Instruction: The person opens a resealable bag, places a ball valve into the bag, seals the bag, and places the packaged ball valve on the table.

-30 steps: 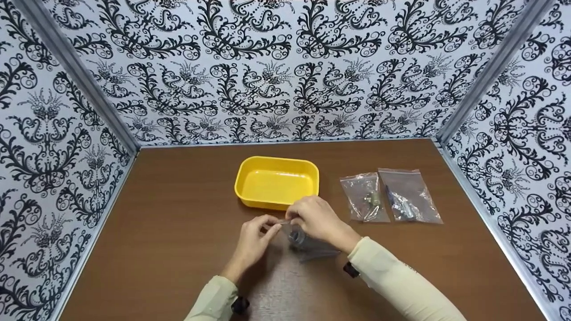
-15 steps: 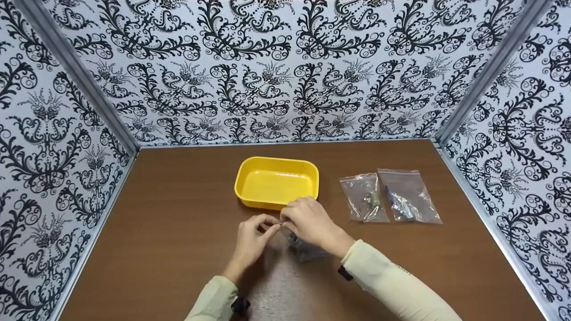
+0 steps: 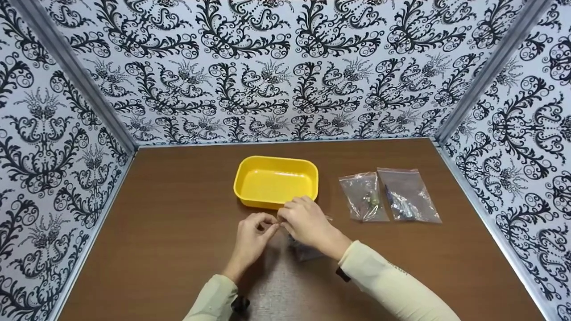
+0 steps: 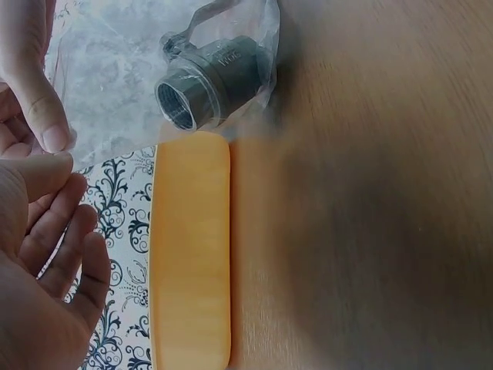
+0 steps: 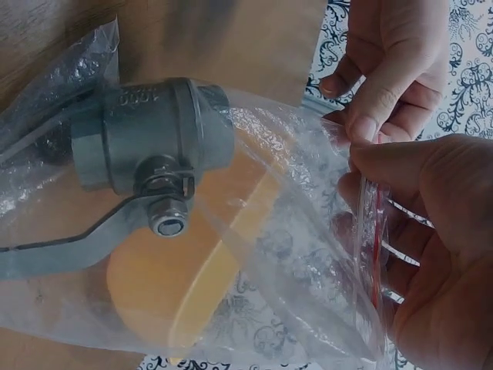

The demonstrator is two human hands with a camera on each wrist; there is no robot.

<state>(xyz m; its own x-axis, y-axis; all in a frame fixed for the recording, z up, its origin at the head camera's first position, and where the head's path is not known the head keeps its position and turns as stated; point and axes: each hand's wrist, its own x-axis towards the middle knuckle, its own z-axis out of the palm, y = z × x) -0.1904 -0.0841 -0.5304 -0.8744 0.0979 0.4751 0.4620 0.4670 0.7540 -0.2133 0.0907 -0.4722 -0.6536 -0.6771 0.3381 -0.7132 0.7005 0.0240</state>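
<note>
Between the two hands hangs a clear zip-lock bag point(image 5: 300, 308) with a red line along its seal. Inside it sits a grey metal ball valve point(image 5: 166, 135) with a lever handle; the left wrist view shows the valve point(image 4: 212, 85) with its threaded opening. My left hand point(image 3: 252, 238) pinches one end of the bag's top edge between thumb and forefinger. Right beside it, my right hand point(image 3: 308, 223) pinches the same edge, the thumbs nearly touching in the right wrist view. In the head view my right hand and forearm hide most of the bag.
A yellow tray point(image 3: 274, 185) stands just beyond the hands. To its right lie two more zip-lock bags, one with small brassy parts point(image 3: 370, 198), the other with silvery and dark pieces point(image 3: 403, 207). Patterned panels point(image 3: 281, 102) enclose the brown table point(image 3: 178, 214) at the back and sides.
My right hand has moved left along the bag's top edge, up against the left fingertips. The bag is more hidden behind it. My left hand has barely moved.
</note>
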